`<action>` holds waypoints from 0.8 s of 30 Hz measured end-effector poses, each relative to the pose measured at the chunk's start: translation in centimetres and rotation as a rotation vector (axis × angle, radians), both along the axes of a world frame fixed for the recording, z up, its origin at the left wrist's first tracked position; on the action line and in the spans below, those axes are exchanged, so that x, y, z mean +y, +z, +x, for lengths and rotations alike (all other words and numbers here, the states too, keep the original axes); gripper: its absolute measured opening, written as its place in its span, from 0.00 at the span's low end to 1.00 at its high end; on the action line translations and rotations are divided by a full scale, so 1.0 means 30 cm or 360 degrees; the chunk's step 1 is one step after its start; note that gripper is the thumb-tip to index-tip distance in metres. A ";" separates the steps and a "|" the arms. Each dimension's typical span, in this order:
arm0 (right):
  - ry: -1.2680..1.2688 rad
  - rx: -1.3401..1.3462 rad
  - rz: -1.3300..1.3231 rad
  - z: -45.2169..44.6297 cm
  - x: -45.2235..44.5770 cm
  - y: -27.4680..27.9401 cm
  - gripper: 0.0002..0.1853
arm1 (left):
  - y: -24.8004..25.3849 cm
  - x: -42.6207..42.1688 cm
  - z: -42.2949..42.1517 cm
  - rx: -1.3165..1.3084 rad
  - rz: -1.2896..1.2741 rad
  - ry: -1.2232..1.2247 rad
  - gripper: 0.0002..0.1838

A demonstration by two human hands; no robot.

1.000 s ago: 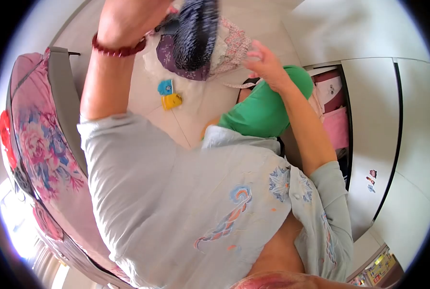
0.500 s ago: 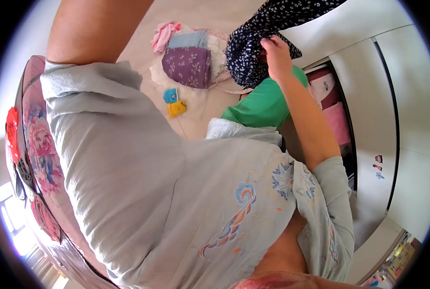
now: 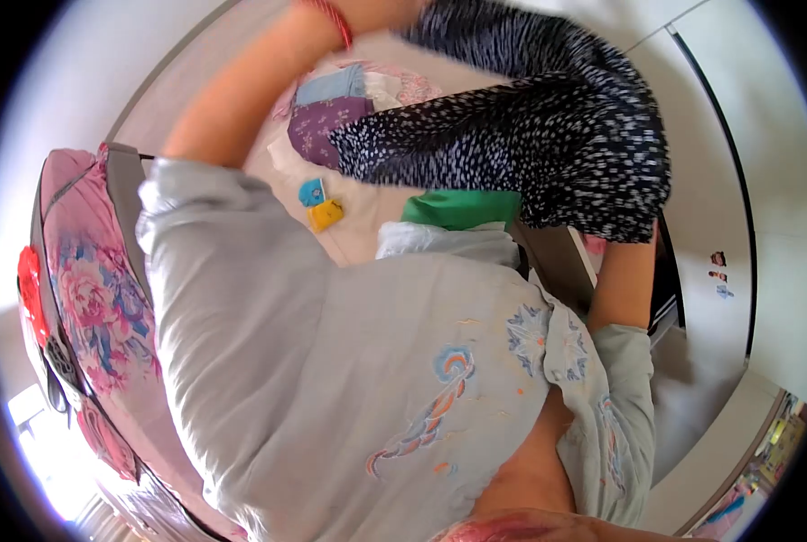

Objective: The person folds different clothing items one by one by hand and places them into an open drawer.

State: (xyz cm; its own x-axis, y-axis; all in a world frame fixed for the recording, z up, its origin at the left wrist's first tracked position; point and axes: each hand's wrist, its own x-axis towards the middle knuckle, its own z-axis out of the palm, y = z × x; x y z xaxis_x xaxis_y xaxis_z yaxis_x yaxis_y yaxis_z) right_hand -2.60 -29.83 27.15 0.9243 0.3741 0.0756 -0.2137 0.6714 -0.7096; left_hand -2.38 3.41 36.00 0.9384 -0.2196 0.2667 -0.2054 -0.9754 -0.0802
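Note:
A black garment (image 3: 593, 135) with a small white floral print is stretched out in the air, blurred by motion; its long legs or sleeves reach left. At the top edge my left hand (image 3: 396, 11), with a red bracelet on the wrist, is closed at one end of the garment; it is blurred and partly cut off. My right forearm rises behind the cloth, which hides that hand and its fingers. Below the garment lies green cloth (image 3: 462, 209) over my lap or leg.
On the floor are a folded purple floral piece (image 3: 317, 131), a light blue one (image 3: 331, 86), and small blue (image 3: 312, 192) and yellow (image 3: 326, 215) packets. A white cabinet (image 3: 719, 217) with an open drawer stands right. A pink floral bed edge (image 3: 101, 289) is left.
My left hand has come into view at the top, at the garment's end. The garment has been raised and spread to the right, now covering my right hand, which was gripping it in view before.

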 end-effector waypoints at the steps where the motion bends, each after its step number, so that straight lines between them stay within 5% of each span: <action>1: -0.0036 0.0041 -0.0028 0.008 -0.004 -0.035 0.17 | -0.069 -0.082 -0.025 0.0087 0.0374 -0.0213 0.11; 2: -0.0057 0.0080 -0.0043 0.017 -0.004 -0.068 0.17 | -0.112 -0.158 -0.101 0.0112 -0.0747 -0.0522 0.23; 3: -0.0067 0.0118 -0.0046 0.030 -0.006 -0.098 0.17 | -0.170 -0.240 -0.130 0.0332 -0.1194 -0.0809 0.36; 5: -0.0026 0.0192 -0.0016 0.060 -0.019 -0.140 0.17 | -0.277 -0.415 -0.198 0.0332 -0.1504 -0.1333 0.51; 6: 0.0243 0.0250 0.0053 0.090 -0.053 -0.151 0.16 | -0.269 -0.478 -0.241 0.0430 -0.1350 -0.1225 0.53; 7: -0.0251 0.0264 -0.0197 0.042 -0.020 -0.122 0.16 | -0.288 -0.526 -0.249 0.0364 -0.1256 -0.1115 0.53; 9: -0.0402 0.0449 -0.0458 0.011 -0.027 -0.059 0.18 | -0.348 -0.611 -0.229 0.0191 -0.1309 -0.1000 0.52; 14: -0.0438 0.0324 -0.0147 -0.035 -0.070 -0.038 0.26 | -0.361 -0.604 -0.107 0.0230 -0.1825 -0.0801 0.30; 16: -0.0422 -0.0136 -0.0384 -0.075 -0.066 -0.042 0.33 | -0.358 -0.598 -0.063 0.0174 -0.1973 -0.0761 0.28; 17: -0.0305 -0.0260 -0.0645 -0.074 -0.079 -0.039 0.47 | -0.355 -0.595 -0.044 0.0359 -0.2142 -0.0710 0.25; 21: -0.0513 -0.0922 -0.1157 -0.093 -0.047 -0.023 0.60 | -0.257 -0.620 0.033 0.0675 -0.2447 -0.0597 0.17; 24: -0.0542 -0.0944 -0.1099 -0.038 -0.015 0.052 0.58 | -0.181 -0.650 0.094 0.0495 -0.2361 -0.0818 0.15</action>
